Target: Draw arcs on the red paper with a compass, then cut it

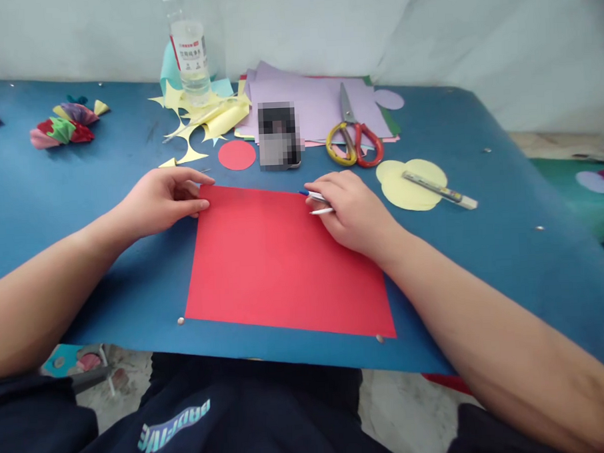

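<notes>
While the blue felt-covered worktop (505,197) spreads wide, a flat rectangular red paper sheet (283,261) lies centred between both hands, long axis left to right. The left hand (163,200) pinches its far left corner. The right hand (351,207), at the far right edge, is curled around a blue-tipped white pen (317,203).

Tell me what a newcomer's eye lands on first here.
A big red paper sheet lies front and centre on the blue table. The left hand pinches its far left corner, and the right hand rests on its far right edge holding a pen. Behind, scissors lie on purple paper.
</notes>
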Available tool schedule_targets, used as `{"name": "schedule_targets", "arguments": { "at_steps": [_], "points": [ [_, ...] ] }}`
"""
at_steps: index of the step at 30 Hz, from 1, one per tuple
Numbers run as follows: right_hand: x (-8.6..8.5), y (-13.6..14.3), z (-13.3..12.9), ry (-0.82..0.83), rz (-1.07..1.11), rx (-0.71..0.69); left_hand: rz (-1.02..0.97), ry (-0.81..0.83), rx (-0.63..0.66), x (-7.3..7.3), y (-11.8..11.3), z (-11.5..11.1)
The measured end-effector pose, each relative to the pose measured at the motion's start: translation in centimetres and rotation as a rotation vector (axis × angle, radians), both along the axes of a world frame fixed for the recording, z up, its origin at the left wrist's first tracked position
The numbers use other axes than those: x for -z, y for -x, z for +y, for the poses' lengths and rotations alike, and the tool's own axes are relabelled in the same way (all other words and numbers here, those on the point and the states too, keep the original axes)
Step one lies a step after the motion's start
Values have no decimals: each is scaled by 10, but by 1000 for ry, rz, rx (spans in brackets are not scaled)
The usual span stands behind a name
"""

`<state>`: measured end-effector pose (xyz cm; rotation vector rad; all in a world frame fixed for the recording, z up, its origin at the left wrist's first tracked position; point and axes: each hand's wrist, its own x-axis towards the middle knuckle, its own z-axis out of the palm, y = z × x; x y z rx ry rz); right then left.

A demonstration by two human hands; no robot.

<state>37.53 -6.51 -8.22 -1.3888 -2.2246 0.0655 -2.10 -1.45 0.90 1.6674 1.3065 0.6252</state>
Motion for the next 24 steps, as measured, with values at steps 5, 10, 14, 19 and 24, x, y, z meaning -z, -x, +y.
{"name": "schedule_targets", "arguments": {
  "at_steps": [5, 10, 14, 19, 24],
  "points": [
    [-4, -4, 0, 16, 23, -6, -12, -20, -9, -1, 4, 1],
    [-5, -5, -1, 35, 110, -65, -16, -25, 39, 7, 9, 7],
    [-3, -6, 1, 1, 194, -121, -10, -7, 74, 10, 11, 10],
    [0, -6, 1, -11, 256, -107, -3, 22, 91, 7, 10, 9],
    [0, -5, 1, 3, 303, -77, 5, 40, 72, 5, 8, 6]
  ]
}}
